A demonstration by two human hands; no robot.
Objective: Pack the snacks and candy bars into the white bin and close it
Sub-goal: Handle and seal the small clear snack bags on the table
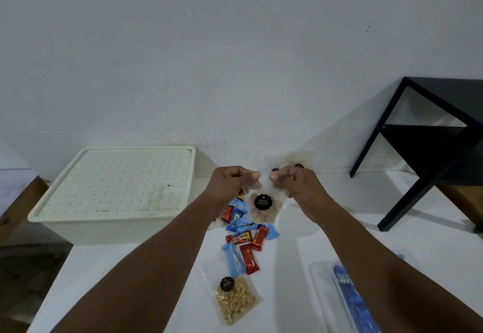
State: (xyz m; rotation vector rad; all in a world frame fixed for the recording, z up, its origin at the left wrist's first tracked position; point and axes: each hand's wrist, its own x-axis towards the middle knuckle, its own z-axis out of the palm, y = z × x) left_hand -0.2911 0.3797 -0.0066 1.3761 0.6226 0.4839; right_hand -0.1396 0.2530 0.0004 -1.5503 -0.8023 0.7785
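The white bin [78,224] stands at the left of the white table, its perforated lid [122,181] resting on top. My left hand [230,183] and my right hand [298,185] both pinch the top edge of a clear biscuit bag [264,208] with a round black label, held up above the table. Below it lies a loose heap of red and blue candy bars [248,238]. A clear bag of peanuts [235,300] with a black label lies closer to me. More clear bags lie behind my right hand, mostly hidden.
A clear plastic container [326,293] holding a blue packet [352,304] sits at the table's front right. A black side table [428,134] stands at the right against the white wall. The table's left edge drops off below the bin.
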